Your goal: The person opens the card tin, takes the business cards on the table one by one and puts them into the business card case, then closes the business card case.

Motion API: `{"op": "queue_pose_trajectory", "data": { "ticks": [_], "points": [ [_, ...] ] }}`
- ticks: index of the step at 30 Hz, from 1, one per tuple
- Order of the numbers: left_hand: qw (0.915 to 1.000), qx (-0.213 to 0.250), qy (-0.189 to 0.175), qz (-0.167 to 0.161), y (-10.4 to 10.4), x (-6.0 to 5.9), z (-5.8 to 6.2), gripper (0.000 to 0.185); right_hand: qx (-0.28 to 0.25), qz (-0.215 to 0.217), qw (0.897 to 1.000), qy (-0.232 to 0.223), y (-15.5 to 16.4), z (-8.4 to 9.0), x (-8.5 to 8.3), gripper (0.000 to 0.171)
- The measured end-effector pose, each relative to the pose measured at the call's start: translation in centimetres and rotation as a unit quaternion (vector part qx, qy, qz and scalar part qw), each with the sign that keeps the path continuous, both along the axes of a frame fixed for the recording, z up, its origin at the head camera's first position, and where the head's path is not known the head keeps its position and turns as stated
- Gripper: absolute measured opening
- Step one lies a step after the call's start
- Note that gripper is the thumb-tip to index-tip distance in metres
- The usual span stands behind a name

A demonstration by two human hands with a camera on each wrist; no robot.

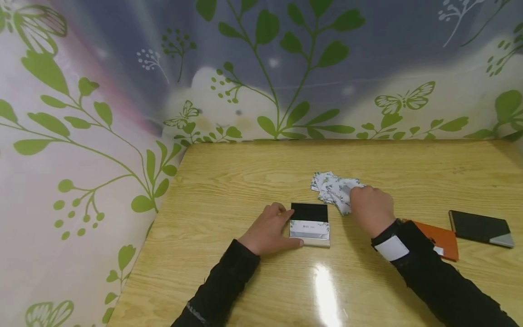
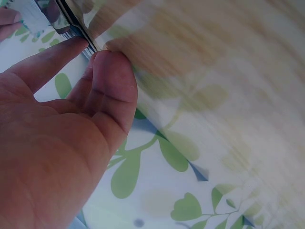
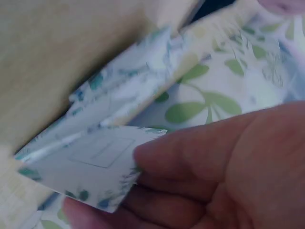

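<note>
Item 1: open card case (image 1: pixel 309 224), black lid raised, silver tray holding a white card, lying near the middle of the surface (image 1: pixel 245 172), closer to the near edge. Your left hand (image 1: pixel 269 229) rests against its left side; fingers lie fairly straight along the case edge, thumb along its near left corner, steadying rather than curling round it. The left wrist view shows fingertips (image 2: pixel 112 62) touching the case's thin edge.

Item 2: loose pile of leaf-printed cards (image 1: pixel 333 188), just beyond and to the right of the case, toward the middle of the surface. Your right hand (image 1: pixel 369 209) lies over the pile's near right part, fingers bent; the right wrist view shows them pinching one card (image 3: pixel 90 167) from the pile.

Item 3: orange case (image 1: pixel 439 238), closed, just right of your right wrist, partly under the sleeve.

Item 4: black case with a silver corner (image 1: pixel 480 227), closed, near the right edge of the surface, just beside the orange one.
</note>
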State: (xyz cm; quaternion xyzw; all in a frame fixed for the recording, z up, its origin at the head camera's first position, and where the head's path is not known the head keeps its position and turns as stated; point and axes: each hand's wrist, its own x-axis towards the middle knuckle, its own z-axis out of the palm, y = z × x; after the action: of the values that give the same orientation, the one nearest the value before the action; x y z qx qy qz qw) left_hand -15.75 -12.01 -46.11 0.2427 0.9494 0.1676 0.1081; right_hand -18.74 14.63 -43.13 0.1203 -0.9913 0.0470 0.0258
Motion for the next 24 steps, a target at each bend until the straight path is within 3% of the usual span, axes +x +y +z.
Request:
{"op": "queue_pose_trajectory", "data": {
  "ticks": [5, 8, 10, 12, 16, 20, 24],
  "points": [
    [1.0, 0.005, -0.003, -0.002, 0.0, 0.0, 0.2, 0.086, -0.073, -0.014, 0.994, 0.083, 0.8, 0.7, -0.9, 0.024],
    [1.0, 0.004, -0.003, -0.003, 0.0, 0.0, 0.1, 0.086, -0.137, 0.03, 0.983, 0.121, 0.5, 1.0, -1.4, 0.018],
    [1.0, 0.003, -0.001, -0.002, -0.1, -0.1, 0.0, 0.086, -0.182, 0.07, 0.976, 0.095, 0.0, 1.2, -1.6, 0.019],
    [1.0, 0.002, 0.001, -0.003, -0.1, -0.1, -0.1, 0.087, -0.218, 0.106, 0.969, 0.041, -0.7, 1.3, -1.7, 0.023],
    [1.0, 0.005, 0.001, -0.001, -0.1, -0.2, -0.2, 0.086, -0.262, 0.139, 0.954, -0.049, -2.2, 0.9, -1.3, 0.022],
    [1.0, 0.009, 0.002, -0.001, -0.1, -0.1, 0.0, 0.083, -0.275, 0.16, 0.946, -0.07, -3.4, 0.1, -1.1, 0.018],
    [0.9999, 0.009, 0.003, -0.004, -0.1, 0.0, 0.1, 0.079, -0.272, 0.165, 0.945, -0.077, -3.8, -0.6, -1.1, 0.015]
  ]
}}
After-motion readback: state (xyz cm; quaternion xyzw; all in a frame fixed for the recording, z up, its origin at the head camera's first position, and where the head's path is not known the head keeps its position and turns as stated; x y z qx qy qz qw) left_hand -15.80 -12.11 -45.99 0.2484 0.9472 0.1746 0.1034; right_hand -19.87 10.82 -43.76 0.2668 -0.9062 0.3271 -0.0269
